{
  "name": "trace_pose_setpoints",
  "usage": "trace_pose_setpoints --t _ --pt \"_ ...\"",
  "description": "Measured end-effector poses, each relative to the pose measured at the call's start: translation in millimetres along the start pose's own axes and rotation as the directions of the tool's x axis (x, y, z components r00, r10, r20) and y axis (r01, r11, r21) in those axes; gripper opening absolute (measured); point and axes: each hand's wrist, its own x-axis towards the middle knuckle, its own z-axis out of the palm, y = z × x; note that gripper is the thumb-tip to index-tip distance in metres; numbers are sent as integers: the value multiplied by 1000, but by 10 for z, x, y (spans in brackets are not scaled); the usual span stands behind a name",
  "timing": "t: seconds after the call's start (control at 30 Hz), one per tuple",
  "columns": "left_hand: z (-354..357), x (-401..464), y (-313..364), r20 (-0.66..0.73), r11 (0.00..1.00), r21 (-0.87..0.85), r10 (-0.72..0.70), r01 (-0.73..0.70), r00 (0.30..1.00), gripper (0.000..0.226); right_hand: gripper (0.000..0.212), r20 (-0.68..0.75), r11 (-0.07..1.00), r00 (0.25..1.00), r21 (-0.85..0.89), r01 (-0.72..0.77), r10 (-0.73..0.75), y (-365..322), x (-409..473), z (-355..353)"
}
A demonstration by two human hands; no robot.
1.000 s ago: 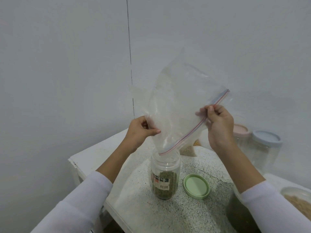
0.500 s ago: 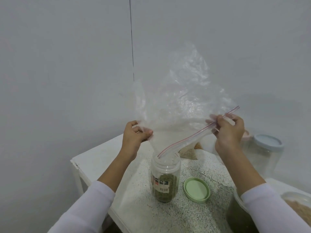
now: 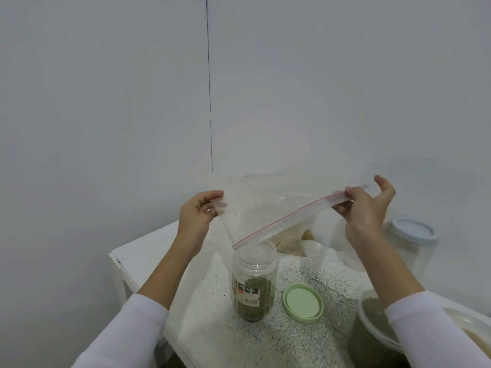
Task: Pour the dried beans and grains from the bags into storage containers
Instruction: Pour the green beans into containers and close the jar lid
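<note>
A clear zip bag [image 3: 268, 208] with a red seal strip hangs empty above an open plastic jar [image 3: 254, 282]. The jar stands on the speckled table [image 3: 212, 328], about half full of green beans, with a label on its side. One corner of the bag's mouth dips to the jar's rim. My left hand [image 3: 198, 216] pinches the bag's left edge. My right hand [image 3: 364, 208] pinches the seal strip at its upper right end. The jar's green lid [image 3: 303, 304] lies flat beside it on the right.
A bag of tan grains [image 3: 291, 241] lies behind the jar. A clear container with a pale blue lid [image 3: 409, 235] stands at the right, a tub of green beans [image 3: 372, 328] under my right arm, and a tub of tan grains [image 3: 475, 338] at the far right. Walls close in behind.
The bag has dropped from upright and puffed to low and flattened. My right hand has moved right and down, pulling the seal strip taut; my left hand has shifted slightly up the bag's edge.
</note>
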Motion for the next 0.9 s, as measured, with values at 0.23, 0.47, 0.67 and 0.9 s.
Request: trace_pose_setpoints --t 0.23,0.47,0.67,0.9 --pt "-81 -13 210 -64 996 73 62 -58 996 10 26 199 998 978 6 60 -60 -170 -62 -3" --pt "-158 151 485 -113 968 190 190 -166 975 28 25 299 858 896 -301 416 -329 -420 -182 94" --pt "-182 157 808 -53 983 -31 177 -179 983 36 16 210 728 829 -400 556 -518 -745 -187 171" --pt "-17 -66 945 8 982 19 190 -190 982 34 17 28 786 833 -316 531 -552 -904 -471 -36"
